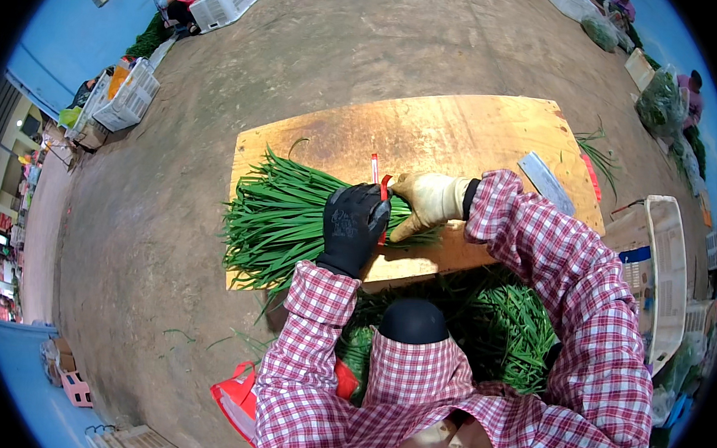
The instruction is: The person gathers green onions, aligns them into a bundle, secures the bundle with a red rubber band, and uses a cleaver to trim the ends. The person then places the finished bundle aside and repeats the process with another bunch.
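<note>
A thick bunch of long green leaves, apparently garlic chives (279, 210), lies across a wooden board (456, 131), its loose leaf ends fanning out to the left. My left hand (353, 224), in a black glove, presses around the bunch. A red strip or tie (384, 207) runs up over the leaves between my hands, its upper end standing above the bunch. Close beside it, my right hand (424, 200), in a cream-coloured glove, grips the stalk end of the bunch, with the thumb below. The fingers of both hands are partly hidden.
A broad metal blade (546, 181) lies at the board's right side. Piled greens (518, 332) sit below the board, near my legs. A red bag (238, 395) stands lower left, and a white plastic crate (666, 280) at right. Other people work along the far walls.
</note>
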Available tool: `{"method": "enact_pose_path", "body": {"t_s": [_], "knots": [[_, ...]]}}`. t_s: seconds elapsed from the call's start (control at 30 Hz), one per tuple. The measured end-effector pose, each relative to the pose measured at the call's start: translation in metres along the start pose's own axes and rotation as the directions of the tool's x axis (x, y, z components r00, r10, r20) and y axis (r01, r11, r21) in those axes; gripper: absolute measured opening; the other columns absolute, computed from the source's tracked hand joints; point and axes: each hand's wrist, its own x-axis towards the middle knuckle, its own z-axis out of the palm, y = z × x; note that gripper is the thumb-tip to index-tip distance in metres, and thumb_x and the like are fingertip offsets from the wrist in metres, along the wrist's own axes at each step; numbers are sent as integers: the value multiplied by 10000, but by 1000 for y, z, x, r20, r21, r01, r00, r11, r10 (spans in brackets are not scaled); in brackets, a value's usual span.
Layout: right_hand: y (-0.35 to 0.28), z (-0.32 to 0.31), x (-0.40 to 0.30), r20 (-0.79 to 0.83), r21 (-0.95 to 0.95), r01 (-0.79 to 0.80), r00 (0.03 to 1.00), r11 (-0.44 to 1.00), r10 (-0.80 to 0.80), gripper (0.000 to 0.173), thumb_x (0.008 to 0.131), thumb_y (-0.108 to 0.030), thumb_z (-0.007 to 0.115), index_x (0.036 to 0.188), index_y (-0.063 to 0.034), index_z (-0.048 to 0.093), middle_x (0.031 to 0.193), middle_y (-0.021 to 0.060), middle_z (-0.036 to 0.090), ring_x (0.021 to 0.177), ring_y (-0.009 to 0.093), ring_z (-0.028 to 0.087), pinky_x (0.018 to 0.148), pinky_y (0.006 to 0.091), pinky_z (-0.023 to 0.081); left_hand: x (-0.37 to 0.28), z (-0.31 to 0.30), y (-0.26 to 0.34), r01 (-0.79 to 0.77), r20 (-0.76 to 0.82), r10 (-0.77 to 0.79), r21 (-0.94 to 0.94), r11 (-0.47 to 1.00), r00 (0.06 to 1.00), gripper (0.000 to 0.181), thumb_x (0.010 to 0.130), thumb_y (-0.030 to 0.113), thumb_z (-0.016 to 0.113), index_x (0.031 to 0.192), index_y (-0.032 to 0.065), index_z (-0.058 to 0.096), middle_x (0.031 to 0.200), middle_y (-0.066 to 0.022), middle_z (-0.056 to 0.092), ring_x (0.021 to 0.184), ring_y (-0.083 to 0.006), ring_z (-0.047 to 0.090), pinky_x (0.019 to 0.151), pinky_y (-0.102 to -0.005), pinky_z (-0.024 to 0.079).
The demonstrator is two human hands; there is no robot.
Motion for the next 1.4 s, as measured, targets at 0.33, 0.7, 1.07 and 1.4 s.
{"method": "enact_pose_path", "body": {"t_s": [0.33, 0.7, 1.07, 1.4], "knots": [[67, -7, 83, -372, 233, -75, 914, 969, 160, 381, 848, -334, 778, 1171, -132, 761, 1098, 142, 757, 1030, 315, 714, 915, 414, 553, -2, 7, -24, -35, 87, 29, 67, 997, 996, 250, 898, 228, 682, 1102, 91, 730, 1080, -116, 717, 1041, -323, 651, 988, -479, 443], [81, 18, 91, -401, 609, -41, 846, 792, 352, 199, 940, -194, 712, 1067, -43, 742, 905, 139, 747, 858, 251, 722, 804, 390, 568, 7, 1, -2, 67, 85, -66, -14, 998, 994, 240, 895, 207, 681, 1097, 90, 740, 1064, -128, 721, 1015, -346, 652, 963, -473, 461], [-30, -3, 15, -435, 304, -78, 875, 950, 211, 211, 957, -200, 623, 1027, -12, 689, 965, 259, 700, 973, 436, 685, 822, 469, 552, -12, 17, -20, 53, -23, -54, -52, 997, 998, 261, 877, 210, 713, 1098, 71, 728, 1088, -134, 719, 1032, -352, 651, 994, -492, 450], [-37, 64, 37, -675, 717, 98, 347, 690, 651, 157, 932, -168, 672, 935, -15, 706, 864, 173, 715, 841, 313, 702, 795, 403, 546, -20, 31, -38, -188, -256, 211, 110, 976, 943, 229, 850, 135, 753, 1052, 29, 727, 1067, -169, 699, 1034, -367, 641, 923, -463, 501]]}}
